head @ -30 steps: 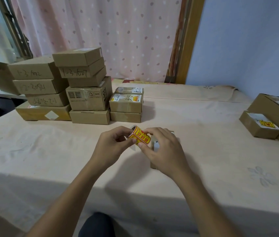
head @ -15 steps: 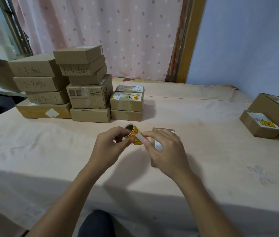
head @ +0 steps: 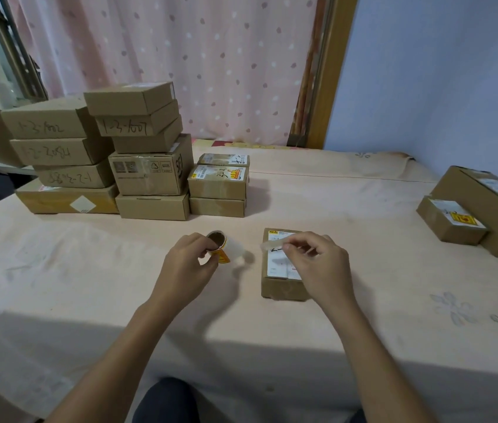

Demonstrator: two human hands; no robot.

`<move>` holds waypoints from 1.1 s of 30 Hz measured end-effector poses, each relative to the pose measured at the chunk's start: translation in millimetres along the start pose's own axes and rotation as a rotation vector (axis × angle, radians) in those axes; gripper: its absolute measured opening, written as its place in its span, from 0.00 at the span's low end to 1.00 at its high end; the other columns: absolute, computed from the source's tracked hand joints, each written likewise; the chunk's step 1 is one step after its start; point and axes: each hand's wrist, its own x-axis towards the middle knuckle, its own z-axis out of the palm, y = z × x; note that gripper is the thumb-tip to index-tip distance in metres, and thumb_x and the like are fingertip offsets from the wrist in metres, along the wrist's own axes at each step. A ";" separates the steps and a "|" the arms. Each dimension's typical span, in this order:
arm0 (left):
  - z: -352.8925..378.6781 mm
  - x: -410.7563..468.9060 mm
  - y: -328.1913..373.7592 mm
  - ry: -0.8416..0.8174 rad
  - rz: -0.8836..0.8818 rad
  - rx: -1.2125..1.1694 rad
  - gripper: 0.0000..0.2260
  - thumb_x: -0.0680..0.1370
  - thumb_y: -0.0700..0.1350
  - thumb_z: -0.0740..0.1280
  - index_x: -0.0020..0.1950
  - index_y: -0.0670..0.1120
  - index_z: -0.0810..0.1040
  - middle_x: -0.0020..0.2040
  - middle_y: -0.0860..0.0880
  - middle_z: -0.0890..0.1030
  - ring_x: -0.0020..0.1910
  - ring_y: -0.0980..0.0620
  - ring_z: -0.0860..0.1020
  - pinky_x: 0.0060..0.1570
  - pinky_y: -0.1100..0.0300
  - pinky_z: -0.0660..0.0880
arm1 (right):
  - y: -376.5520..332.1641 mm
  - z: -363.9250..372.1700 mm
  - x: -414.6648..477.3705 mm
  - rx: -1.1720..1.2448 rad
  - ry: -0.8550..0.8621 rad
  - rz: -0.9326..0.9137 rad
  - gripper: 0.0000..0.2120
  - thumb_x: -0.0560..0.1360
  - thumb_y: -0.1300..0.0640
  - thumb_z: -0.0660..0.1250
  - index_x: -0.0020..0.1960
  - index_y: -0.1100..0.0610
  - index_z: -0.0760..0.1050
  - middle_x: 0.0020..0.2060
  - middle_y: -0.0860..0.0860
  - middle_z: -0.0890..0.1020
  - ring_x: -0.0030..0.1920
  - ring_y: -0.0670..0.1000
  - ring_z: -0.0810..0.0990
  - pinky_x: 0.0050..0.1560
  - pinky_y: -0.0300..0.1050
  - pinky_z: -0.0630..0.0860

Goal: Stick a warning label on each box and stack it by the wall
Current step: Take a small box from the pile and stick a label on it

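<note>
The left hand (head: 192, 264) is closed around a small label roll (head: 218, 244), its brown cardboard core facing up and a yellow-and-red label showing at the roll's near edge; a pale strip of backing paper (head: 237, 250) curls out to the right of the roll. The right hand (head: 317, 264) hovers over a small cardboard box (head: 281, 282) that lies on the table (head: 89, 270) near the middle, just right of the roll. Its thumb and forefinger are pinched on a thin, pale, blurred piece (head: 272, 244) held above the box's far end; whether this is a label seen from the back cannot be told. The box top carries a white shipping sticker.

At the far left stand stacks of brown boxes (head: 138, 154), several with handwritten numbers on their sides. At the far right, close to the blue wall (head: 439, 71), a small box with a yellow warning label (head: 452, 219) on top sits touching a larger box (head: 485, 209). A pink dotted curtain (head: 180, 56) hangs behind the table.
</note>
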 end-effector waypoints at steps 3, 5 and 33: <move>9.6 -7.3 -3.9 -0.056 -0.042 0.076 0.07 0.74 0.38 0.72 0.50 0.46 0.81 0.45 0.54 0.77 0.46 0.48 0.75 0.41 0.54 0.73 | 10.6 -8.1 0.6 0.057 -0.030 0.094 0.12 0.74 0.61 0.71 0.44 0.43 0.84 0.44 0.42 0.84 0.44 0.45 0.80 0.45 0.37 0.74; 13.2 -10.6 -2.6 -0.075 -0.085 0.133 0.08 0.74 0.40 0.71 0.53 0.47 0.81 0.49 0.52 0.79 0.49 0.47 0.75 0.41 0.51 0.76 | 15.8 -11.7 0.6 0.103 -0.062 0.187 0.12 0.76 0.60 0.68 0.45 0.44 0.84 0.45 0.44 0.85 0.45 0.45 0.81 0.44 0.38 0.73; 62.8 -5.9 87.1 -0.116 0.230 0.018 0.09 0.78 0.47 0.66 0.53 0.46 0.83 0.54 0.51 0.82 0.53 0.49 0.76 0.50 0.53 0.75 | 43.1 -20.1 21.6 -0.215 -0.247 0.041 0.08 0.74 0.59 0.71 0.50 0.49 0.82 0.48 0.41 0.82 0.53 0.46 0.76 0.51 0.40 0.73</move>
